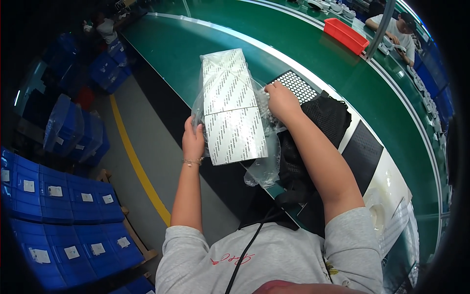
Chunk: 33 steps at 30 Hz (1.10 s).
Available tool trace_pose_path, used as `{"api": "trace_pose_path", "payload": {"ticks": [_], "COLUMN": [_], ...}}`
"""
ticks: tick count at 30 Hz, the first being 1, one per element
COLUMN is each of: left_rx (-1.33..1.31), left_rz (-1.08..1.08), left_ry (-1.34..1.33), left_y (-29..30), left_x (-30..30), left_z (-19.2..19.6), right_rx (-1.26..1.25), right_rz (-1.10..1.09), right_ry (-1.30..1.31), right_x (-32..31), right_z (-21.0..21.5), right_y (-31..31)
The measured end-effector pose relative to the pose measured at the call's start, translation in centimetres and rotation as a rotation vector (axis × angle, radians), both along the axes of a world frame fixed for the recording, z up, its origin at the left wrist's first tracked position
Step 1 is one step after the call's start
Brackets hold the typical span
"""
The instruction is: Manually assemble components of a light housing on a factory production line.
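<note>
A stack of white sheets (230, 88) printed with slanted rows of dark text lies partly in a clear plastic bag (267, 159), at the near edge of the green bench. My left hand (193, 139) holds the stack's left edge through the bag, thumb near the top surface. On the other side my right hand (284, 102) is closed, its fingertips pinching crumpled clear plastic beside the stack. Just beyond that hand lies a black sheet with rows of white round dots (295, 84). A black mesh bag (327, 117) sits under and beside my right forearm.
A dark flat panel (363, 149) rests on the bench's right side. Farther off stand a red bin (345, 36) and a metal post (382, 29). A co-worker (402, 33) handles white parts at right. Blue crates (63, 196) line the floor at left, past a yellow line (128, 142).
</note>
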<state>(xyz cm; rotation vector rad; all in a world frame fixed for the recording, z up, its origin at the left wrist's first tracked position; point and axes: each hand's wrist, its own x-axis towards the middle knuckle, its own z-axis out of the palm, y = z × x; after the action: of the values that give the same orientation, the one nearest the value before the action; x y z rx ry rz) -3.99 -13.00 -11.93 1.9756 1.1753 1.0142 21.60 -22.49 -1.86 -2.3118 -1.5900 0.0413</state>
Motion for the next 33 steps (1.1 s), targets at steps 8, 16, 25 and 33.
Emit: {"api": "trace_pose_path", "payload": {"ticks": [8,16,25,33], "left_rx": [-0.290,-0.407,0.334,-0.578], "left_rz": [-0.146,-0.194,-0.167,-0.561], "left_ry": [-0.426,-0.516,0.124,-0.852], "left_y": [-3.3,-4.6,-9.7,-12.4], "left_x": [-0.1,0.4,1.7,1.5], "left_z": [-3.7,-9.1,-7.1,-1.3], "right_rx": [-0.055,-0.065,-0.002,-0.012], "right_rz": [0.104,0.166,0.175,0.184], "right_ry": [0.018,0.002,0.009,0.037], "right_x": [-0.8,-0.5,-0.5,-0.5], "right_z": [0.3,-0.4,-0.8,-1.2], "right_y": [-1.0,-1.2,-1.1,-0.6]}}
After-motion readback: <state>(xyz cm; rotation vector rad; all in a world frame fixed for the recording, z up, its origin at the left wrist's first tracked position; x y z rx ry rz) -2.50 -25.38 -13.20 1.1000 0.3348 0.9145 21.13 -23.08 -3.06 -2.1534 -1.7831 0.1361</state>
